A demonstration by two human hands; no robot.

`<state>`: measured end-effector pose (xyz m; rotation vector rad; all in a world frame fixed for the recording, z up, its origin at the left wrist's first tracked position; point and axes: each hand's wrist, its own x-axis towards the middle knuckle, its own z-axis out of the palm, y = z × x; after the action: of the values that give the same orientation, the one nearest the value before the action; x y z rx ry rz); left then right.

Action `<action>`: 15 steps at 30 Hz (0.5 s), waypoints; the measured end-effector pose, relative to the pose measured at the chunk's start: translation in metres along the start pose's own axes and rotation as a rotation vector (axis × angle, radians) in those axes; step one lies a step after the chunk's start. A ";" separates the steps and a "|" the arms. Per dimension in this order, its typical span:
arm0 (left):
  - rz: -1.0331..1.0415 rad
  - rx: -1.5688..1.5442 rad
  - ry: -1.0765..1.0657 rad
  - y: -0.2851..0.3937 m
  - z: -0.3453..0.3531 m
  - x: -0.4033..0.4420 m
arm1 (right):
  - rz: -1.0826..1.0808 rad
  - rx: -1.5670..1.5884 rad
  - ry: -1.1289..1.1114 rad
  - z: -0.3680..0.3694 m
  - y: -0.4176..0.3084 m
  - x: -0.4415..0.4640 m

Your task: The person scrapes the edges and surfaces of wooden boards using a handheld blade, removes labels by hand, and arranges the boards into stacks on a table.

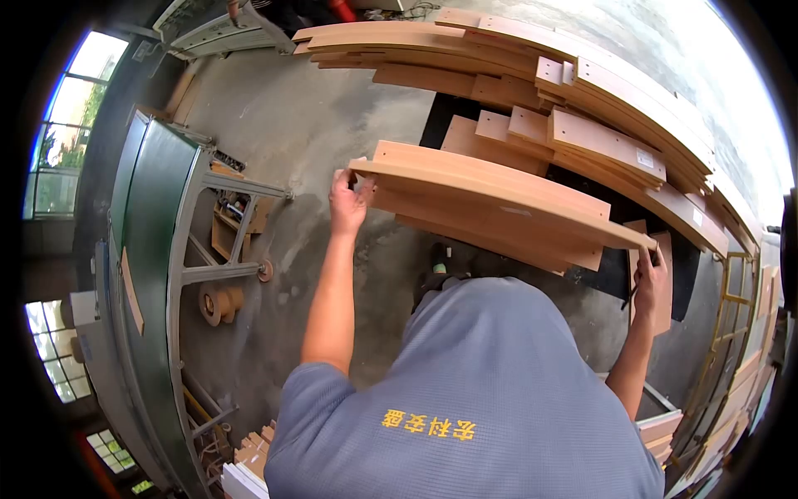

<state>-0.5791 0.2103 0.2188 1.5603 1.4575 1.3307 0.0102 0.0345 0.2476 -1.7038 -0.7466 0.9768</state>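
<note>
A long wooden board (499, 202) is held up in front of me, with a hand at each end. My left hand (351, 200) grips its left end, fingers wrapped round the edge. At the right end my right hand (651, 279) pinches the board's corner, and something thin and dark shows beside that hand. Behind and below the held board lie other wooden boards (490, 179), partly hidden by it. A small pale label sits on the held board's face.
Stacks of wooden boards (607, 145) lie beyond, on black sheeting (686, 274). A green-topped conveyor (158, 224) with a metal frame runs along the left, a brown spool (218, 304) beside it. A yellow rack (731, 291) stands at the right. Part of a person (291, 12) shows at the top.
</note>
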 end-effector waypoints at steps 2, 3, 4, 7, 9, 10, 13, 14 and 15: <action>-0.057 0.162 0.016 -0.021 0.021 0.030 | -0.299 -0.169 0.142 -0.005 0.047 0.053; -0.149 -0.034 0.043 -0.019 0.024 0.030 | -0.449 -0.143 0.200 0.007 0.049 0.056; -0.130 -0.061 0.000 -0.024 0.042 0.039 | -0.180 0.073 0.174 0.020 0.033 0.061; -0.036 -0.036 0.102 -0.054 0.045 0.042 | -0.330 0.043 0.200 0.048 0.017 0.055; -0.064 0.008 0.087 -0.056 0.042 0.042 | -0.254 0.039 0.039 0.041 0.025 0.059; 0.020 0.372 0.066 -0.063 0.048 0.038 | -0.210 -0.182 0.059 0.039 0.031 0.057; 0.186 0.829 -0.121 -0.107 0.033 0.022 | -0.291 -0.769 0.181 0.028 0.038 0.054; 0.093 0.893 -0.191 -0.092 0.035 0.014 | -0.277 -0.774 0.198 0.020 0.038 0.052; 0.100 0.875 -0.185 -0.084 0.010 0.002 | -0.282 -0.771 0.187 0.028 0.033 0.051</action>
<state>-0.5985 0.2317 0.1388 2.2296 1.9864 0.5540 0.0117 0.0792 0.1979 -2.2134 -1.3001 0.3251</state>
